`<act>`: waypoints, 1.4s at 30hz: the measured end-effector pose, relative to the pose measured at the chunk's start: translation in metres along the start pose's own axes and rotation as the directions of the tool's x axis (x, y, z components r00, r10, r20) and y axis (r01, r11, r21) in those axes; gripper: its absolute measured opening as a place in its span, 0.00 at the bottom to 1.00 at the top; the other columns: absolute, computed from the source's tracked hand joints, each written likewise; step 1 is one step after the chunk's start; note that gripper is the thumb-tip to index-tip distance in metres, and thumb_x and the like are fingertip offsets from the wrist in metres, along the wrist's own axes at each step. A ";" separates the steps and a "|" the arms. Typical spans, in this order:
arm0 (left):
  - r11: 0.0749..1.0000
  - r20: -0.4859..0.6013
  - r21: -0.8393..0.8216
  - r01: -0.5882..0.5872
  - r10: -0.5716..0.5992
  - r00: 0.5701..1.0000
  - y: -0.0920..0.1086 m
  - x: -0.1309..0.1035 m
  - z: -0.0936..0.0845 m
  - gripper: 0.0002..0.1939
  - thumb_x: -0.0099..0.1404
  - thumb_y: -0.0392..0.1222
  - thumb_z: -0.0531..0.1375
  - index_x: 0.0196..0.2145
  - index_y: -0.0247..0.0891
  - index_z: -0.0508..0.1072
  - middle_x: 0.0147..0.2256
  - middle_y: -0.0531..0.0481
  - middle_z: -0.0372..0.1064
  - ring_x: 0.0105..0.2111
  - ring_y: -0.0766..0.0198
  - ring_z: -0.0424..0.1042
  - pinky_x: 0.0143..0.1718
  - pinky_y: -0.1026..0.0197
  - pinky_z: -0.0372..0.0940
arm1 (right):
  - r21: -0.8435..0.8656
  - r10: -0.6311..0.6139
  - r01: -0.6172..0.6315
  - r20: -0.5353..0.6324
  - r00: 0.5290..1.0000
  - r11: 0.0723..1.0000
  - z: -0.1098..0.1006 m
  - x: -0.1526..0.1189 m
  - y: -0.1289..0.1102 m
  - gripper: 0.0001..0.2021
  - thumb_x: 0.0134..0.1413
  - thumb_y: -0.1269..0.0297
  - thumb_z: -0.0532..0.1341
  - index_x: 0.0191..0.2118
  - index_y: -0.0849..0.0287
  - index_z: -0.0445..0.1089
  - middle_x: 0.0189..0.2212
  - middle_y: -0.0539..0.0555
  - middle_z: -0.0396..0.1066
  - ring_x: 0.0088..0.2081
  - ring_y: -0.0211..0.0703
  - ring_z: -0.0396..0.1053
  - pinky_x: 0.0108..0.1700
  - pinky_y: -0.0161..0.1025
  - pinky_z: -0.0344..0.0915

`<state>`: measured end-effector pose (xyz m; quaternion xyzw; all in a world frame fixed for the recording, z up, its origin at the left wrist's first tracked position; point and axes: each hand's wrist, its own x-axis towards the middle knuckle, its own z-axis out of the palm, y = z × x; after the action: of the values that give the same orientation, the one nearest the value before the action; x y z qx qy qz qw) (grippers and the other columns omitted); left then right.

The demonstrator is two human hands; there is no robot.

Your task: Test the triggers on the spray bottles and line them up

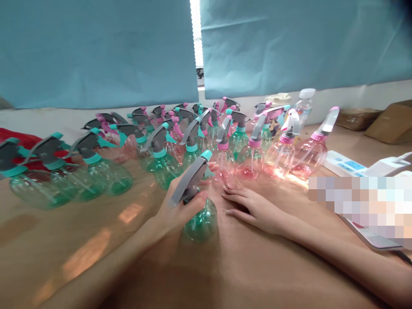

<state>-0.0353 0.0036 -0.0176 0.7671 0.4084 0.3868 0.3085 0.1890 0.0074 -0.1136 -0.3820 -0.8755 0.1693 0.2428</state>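
Observation:
My left hand (pixel 180 206) is closed around the neck of a green spray bottle (pixel 201 221) with a grey and turquoise trigger head. That bottle stands upright on the wooden table (pixel 257 274) right in front of me. Palm down, my right hand (pixel 252 204) lies on the table to the right of it, fingers stretched out and holding nothing. Just beyond its fingertips is a pink spray bottle (pixel 223 161), one of several in a row. A green spray bottle (pixel 164 165) stands past my left hand.
More green spray bottles (pixel 111 176) line the left side, near a red cloth (pixel 35 143). At the back right are a clear plastic bottle (pixel 303 107) and a cardboard box (pixel 391 124). A white power strip (pixel 344 163) lies on the right. Blue sheets (pixel 103 51) cover the wall behind.

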 end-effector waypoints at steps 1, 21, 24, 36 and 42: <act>1.000 0.008 -0.031 0.005 -0.005 1.000 0.000 -0.001 0.000 0.24 0.56 0.44 0.55 0.52 0.42 0.70 0.30 0.49 0.74 0.38 0.54 0.74 0.39 0.54 0.71 | 0.000 0.000 0.000 -0.001 1.000 1.000 0.000 0.000 0.000 0.24 0.63 0.52 0.55 0.59 0.59 0.64 0.57 0.61 0.66 0.59 0.55 0.62 0.59 0.57 0.61; 0.994 0.001 0.056 0.098 -0.098 0.995 0.014 0.000 0.002 0.19 0.53 0.37 0.56 0.45 0.42 0.67 0.22 0.57 0.66 0.18 0.66 0.64 0.27 0.60 0.65 | 0.001 -0.015 0.015 -0.021 1.000 1.000 0.001 -0.001 0.001 0.22 0.63 0.53 0.55 0.59 0.56 0.65 0.58 0.60 0.66 0.59 0.55 0.62 0.59 0.56 0.61; 0.990 -0.016 0.101 0.100 -0.099 0.995 0.018 -0.001 0.001 0.11 0.53 0.38 0.54 0.37 0.41 0.67 0.21 0.56 0.64 0.22 0.62 0.70 0.29 0.58 0.66 | -0.004 -0.013 0.013 -0.017 1.000 1.000 0.001 -0.001 0.001 0.22 0.63 0.53 0.55 0.59 0.55 0.64 0.58 0.59 0.66 0.59 0.55 0.62 0.59 0.56 0.61; 0.996 0.023 0.087 0.018 -0.020 1.000 0.009 -0.001 -0.001 0.07 0.53 0.40 0.55 0.32 0.42 0.65 0.28 0.53 0.67 0.25 0.63 0.69 0.22 0.63 0.60 | -0.016 -0.005 0.005 0.009 1.000 1.000 0.000 0.000 0.000 0.23 0.64 0.52 0.54 0.60 0.57 0.63 0.58 0.60 0.65 0.61 0.55 0.60 0.60 0.55 0.60; 1.000 0.052 -0.004 0.023 -0.023 0.998 0.007 0.003 0.001 0.23 0.51 0.37 0.55 0.47 0.43 0.68 0.26 0.56 0.68 0.21 0.66 0.66 0.32 0.58 0.69 | -0.011 -0.007 0.007 -0.011 1.000 1.000 0.000 -0.001 0.000 0.22 0.63 0.53 0.55 0.59 0.56 0.64 0.58 0.59 0.66 0.60 0.54 0.61 0.59 0.54 0.61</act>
<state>-0.0310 0.0024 -0.0110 0.7714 0.4081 0.3640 0.3255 0.1893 0.0067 -0.1134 -0.3812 -0.8764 0.1613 0.2461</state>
